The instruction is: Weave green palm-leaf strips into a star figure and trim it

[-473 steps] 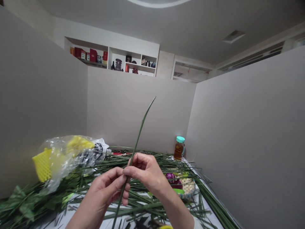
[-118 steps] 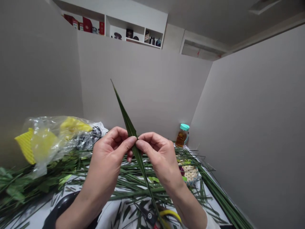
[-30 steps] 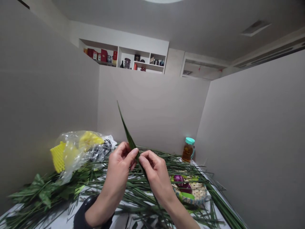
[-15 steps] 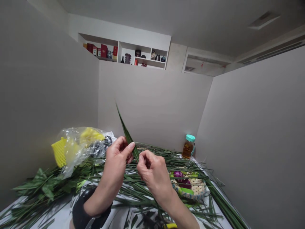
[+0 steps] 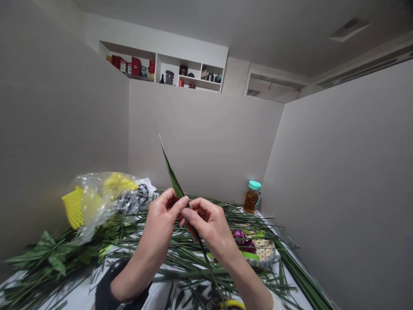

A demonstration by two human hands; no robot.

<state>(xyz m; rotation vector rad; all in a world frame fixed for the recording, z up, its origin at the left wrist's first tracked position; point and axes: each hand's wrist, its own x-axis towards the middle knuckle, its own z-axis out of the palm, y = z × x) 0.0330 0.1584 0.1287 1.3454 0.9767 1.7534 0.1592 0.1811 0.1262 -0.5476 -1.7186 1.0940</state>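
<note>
Both hands pinch one long green leaf [image 5: 173,175] at about its middle, above the table. Its pointed tip rises up and to the left, and a narrow tail runs down past my right wrist. My left hand [image 5: 165,217] grips it between thumb and fingers. Close beside it, thumb tips almost touching, my right hand [image 5: 206,221] holds the same leaf just below. Beneath the hands lie many loose long green blades [image 5: 183,254], spread over the white tabletop [image 5: 80,286].
A clear plastic bag [image 5: 93,215] with yellow foam netting [image 5: 73,208] sits at the left, above leafy stems [image 5: 56,254]. A woven basket [image 5: 266,252] holding purple onions [image 5: 248,246] stands right. Behind it is a teal-lidded bottle [image 5: 251,200]. Grey partitions [image 5: 206,133] enclose the table.
My right hand has shifted up along the leaf and closed in on the left hand. The leaf's lower tail now shows below the hands. The view has turned slightly right.
</note>
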